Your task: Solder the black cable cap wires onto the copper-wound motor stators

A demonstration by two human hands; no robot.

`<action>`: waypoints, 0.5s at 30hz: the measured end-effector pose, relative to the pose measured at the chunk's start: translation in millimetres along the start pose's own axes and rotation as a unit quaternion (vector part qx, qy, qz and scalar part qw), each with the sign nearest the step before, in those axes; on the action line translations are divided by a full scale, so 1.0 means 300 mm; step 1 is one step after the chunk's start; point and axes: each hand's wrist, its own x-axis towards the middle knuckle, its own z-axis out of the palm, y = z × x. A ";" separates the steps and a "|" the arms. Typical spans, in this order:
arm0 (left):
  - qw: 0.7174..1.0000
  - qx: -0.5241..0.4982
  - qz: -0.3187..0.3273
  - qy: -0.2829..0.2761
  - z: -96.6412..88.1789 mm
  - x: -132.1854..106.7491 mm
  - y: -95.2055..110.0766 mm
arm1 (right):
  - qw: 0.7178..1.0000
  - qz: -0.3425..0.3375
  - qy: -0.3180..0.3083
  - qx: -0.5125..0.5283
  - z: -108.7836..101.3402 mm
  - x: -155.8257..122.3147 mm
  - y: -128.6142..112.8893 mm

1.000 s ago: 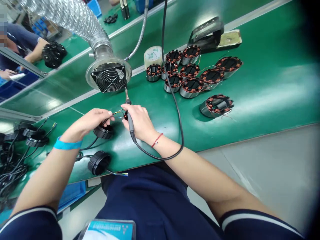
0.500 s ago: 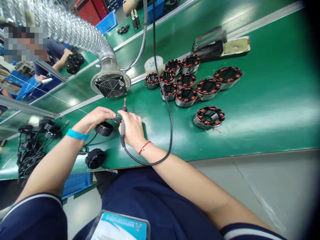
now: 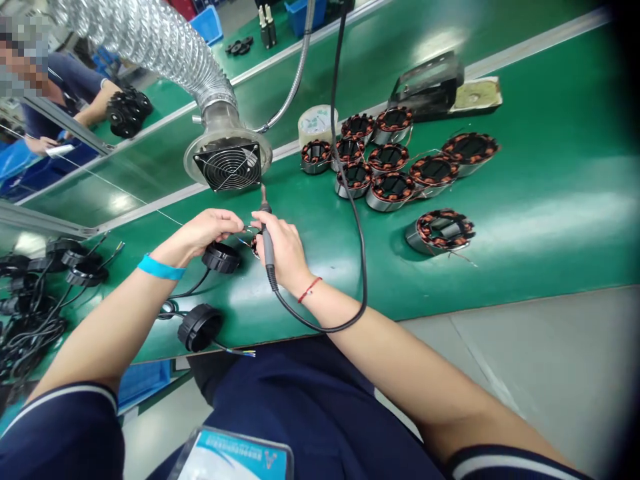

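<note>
My left hand is closed, its thumb and forefinger pinching a thin wire. Close beside it, my right hand grips a soldering iron against the palm, the tip pointing up and away from me. The right thumb and fingertips also come together at the wire ends. Partly hidden behind that hand is a copper-wound stator. A black round cap with a cable sits just below my left hand. Nearer the bench edge lies a second black cap, coloured wire ends sticking out of it.
A fume extractor fan hangs beyond my hands on a foil duct. Several stators stand to the right, near a tape roll and a soldering stand with sponge. Cabled black caps are heaped left. A co-worker sits opposite.
The view has shifted slightly, so the hands and stators appear farther right. Both hands keep almost the same pose at the wires, with the soldering iron still in the right.
</note>
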 end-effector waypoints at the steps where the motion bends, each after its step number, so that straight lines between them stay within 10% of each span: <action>1: 1.000 0.001 0.007 0.002 0.004 0.000 -0.005 | 1.000 0.004 0.000 0.007 0.003 0.008 0.008; 8: 0.997 -0.016 0.068 0.034 0.033 -0.013 -0.042 | 0.997 0.045 0.020 0.059 0.019 0.037 0.028; 15: 0.998 0.008 0.029 -0.062 0.025 -0.006 0.002 | 0.997 0.039 0.023 0.065 0.013 0.029 0.028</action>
